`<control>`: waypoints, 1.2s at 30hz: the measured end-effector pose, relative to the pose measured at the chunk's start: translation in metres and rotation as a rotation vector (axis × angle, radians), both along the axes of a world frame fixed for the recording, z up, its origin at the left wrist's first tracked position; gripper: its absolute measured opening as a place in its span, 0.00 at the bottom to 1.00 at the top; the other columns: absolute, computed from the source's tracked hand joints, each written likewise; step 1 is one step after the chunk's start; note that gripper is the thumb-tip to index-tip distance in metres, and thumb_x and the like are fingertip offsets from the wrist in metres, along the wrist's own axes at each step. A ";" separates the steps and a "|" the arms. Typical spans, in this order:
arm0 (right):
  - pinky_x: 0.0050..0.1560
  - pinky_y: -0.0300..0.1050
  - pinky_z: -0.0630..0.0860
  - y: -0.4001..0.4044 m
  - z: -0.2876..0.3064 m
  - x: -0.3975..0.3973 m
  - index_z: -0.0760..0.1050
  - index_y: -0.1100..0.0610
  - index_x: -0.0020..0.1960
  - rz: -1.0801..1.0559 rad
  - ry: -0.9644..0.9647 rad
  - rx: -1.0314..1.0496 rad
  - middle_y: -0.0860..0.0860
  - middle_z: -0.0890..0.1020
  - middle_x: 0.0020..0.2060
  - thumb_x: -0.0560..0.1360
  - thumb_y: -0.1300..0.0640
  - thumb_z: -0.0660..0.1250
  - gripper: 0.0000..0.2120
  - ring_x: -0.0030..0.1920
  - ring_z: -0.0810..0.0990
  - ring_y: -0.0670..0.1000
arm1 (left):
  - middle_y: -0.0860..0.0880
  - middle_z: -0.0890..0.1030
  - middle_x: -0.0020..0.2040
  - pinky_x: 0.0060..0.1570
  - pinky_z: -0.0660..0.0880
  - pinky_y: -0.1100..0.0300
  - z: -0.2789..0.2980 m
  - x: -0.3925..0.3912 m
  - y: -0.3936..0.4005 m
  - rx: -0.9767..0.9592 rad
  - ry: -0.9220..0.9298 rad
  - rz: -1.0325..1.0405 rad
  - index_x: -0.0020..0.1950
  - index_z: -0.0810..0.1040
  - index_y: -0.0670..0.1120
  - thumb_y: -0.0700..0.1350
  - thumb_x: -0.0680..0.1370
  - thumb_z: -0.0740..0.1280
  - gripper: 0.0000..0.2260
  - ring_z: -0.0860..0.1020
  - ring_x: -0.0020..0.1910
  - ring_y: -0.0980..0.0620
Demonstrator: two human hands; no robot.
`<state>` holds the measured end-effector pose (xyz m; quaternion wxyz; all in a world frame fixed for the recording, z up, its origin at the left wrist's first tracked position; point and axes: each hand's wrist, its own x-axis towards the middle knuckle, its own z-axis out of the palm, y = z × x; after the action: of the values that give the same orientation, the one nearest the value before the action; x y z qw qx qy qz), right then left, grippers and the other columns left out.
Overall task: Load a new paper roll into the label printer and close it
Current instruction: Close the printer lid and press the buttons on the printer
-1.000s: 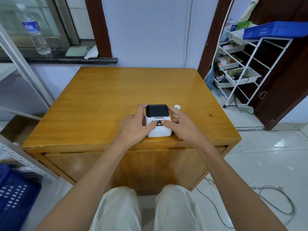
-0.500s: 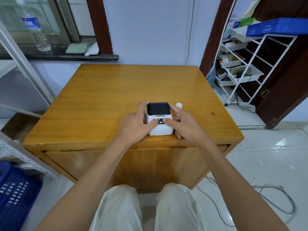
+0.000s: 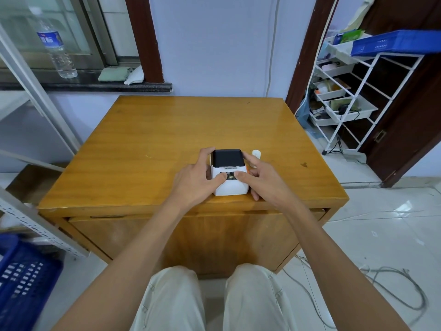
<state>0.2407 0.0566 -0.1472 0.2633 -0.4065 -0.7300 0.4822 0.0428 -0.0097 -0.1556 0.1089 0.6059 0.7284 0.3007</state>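
Fingers (image 3: 207, 152) of our left hand (image 3: 194, 181) curl around the left side of the small white label printer with a black lid (image 3: 228, 172), thumb pressed on its front panel; our right hand (image 3: 263, 176) does likewise from the right, index finger along the lid's edge, thumb meeting the front next to a lit strip. Both hands are closed on the printer, which rests on the glossy honey-coloured wooden table (image 3: 167, 139), near its front edge and slightly right of centre. We see the lid shut flat. Just beyond our right index finger stands a small white paper roll (image 3: 256, 154), close beside the printer's back right corner; whether they touch we cannot tell.
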 end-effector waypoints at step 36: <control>0.31 0.38 0.73 0.000 -0.003 0.002 0.62 0.44 0.83 0.002 0.007 0.031 0.53 0.79 0.32 0.82 0.50 0.69 0.32 0.24 0.73 0.45 | 0.55 0.79 0.36 0.34 0.70 0.55 -0.003 -0.001 0.000 0.018 -0.033 -0.003 0.79 0.61 0.56 0.60 0.78 0.66 0.31 0.79 0.36 0.51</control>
<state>0.2422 0.0562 -0.1499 0.2716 -0.3999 -0.7368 0.4726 0.0415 -0.0092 -0.1586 0.1159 0.6028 0.7230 0.3169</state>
